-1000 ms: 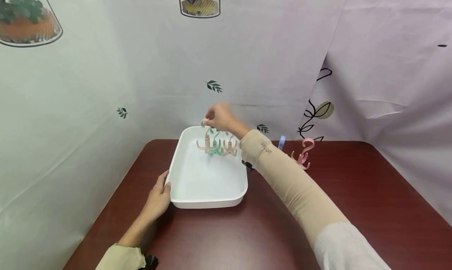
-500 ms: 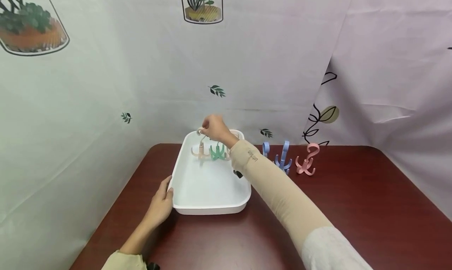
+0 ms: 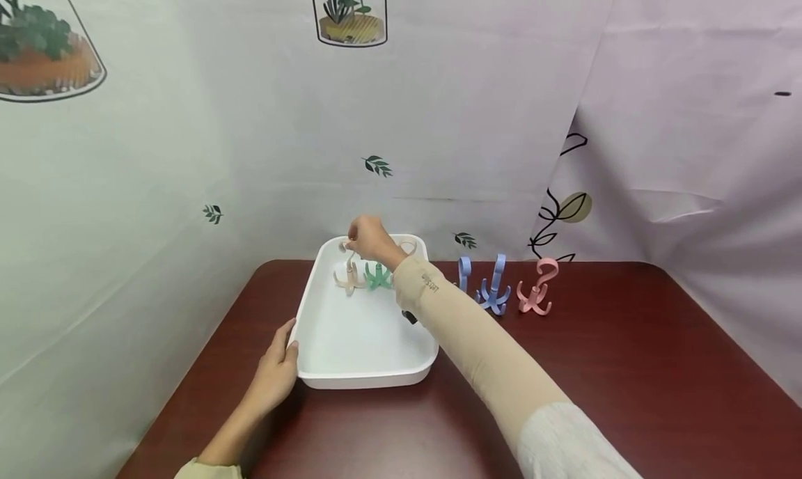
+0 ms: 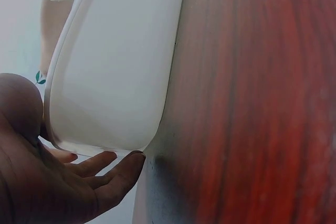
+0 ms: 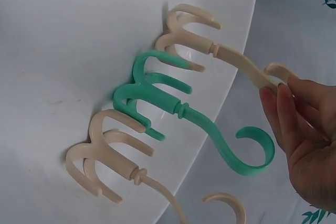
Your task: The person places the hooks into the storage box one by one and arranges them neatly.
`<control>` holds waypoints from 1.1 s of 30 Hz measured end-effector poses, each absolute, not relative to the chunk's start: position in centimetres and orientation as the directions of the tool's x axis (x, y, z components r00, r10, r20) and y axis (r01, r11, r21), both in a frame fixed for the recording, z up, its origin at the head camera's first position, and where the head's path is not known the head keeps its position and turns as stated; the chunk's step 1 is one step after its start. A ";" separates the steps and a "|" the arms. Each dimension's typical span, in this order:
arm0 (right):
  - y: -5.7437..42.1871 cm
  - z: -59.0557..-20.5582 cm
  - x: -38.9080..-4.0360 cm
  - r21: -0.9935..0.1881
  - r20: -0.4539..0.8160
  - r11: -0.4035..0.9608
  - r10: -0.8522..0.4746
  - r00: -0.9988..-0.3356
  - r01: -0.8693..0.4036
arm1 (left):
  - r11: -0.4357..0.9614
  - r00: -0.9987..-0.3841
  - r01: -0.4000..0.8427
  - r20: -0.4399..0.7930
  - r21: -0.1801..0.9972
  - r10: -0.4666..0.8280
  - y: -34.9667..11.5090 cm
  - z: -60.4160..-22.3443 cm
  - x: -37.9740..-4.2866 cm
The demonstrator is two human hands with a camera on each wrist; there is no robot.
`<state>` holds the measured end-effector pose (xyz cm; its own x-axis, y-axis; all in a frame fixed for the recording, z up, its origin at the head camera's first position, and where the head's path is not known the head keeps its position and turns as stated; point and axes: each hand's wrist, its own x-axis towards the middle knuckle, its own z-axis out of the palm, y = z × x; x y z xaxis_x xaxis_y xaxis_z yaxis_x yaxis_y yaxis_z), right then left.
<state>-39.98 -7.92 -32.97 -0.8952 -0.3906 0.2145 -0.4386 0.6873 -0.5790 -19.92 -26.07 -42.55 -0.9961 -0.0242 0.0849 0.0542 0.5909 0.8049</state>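
The fingers (image 5: pixel 286 111) of the right hand (image 3: pixel 371 241) pinch the curved top of a beige plastic hook with four upturned prongs (image 5: pixel 194 40), whose prongs hang below the fingertips over the floor of a white, round-cornered plastic tray (image 3: pixel 363 347); whether they touch it I cannot tell. Just to the right of those fingers stands a green four-pronged plastic hook (image 5: pixel 157 98), and past it a second beige four-pronged hook (image 5: pixel 115 158), both in the tray. Nearer the person, the left hand (image 3: pixel 277 371) grips the tray's left side, its fingers bent against the outer wall. Well to the right of the pinching fingers, beyond the tray, blue pronged hooks (image 3: pixel 495 294) and a pink one (image 3: pixel 535 296) stand on the dark red-brown table (image 3: pixel 626 367).
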 end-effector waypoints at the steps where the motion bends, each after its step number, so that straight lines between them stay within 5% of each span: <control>1: -8.0 -33.0 -40.0 -0.582 0.210 0.686 -0.391 -0.896 -0.436 | 0.591 -0.996 0.056 0.085 0.804 -0.022 -26.1 -42.6 -19.9; 16: -5.0 -30.3 -38.3 -0.407 0.200 0.750 -0.483 -0.852 -0.521 | 0.602 -0.996 0.069 0.092 0.796 -0.007 -26.2 -43.0 -19.9; 24: 2.5 -25.9 -36.4 -0.375 0.333 0.688 -0.526 -0.782 -0.622 | 0.616 -0.997 0.064 0.079 0.785 0.003 -26.2 -42.2 -20.4; 33: 11.0 -26.7 -34.5 -0.467 0.277 0.692 -0.477 -0.834 -0.551 | 0.619 -0.998 0.058 0.065 0.783 0.011 -26.5 -42.3 -20.1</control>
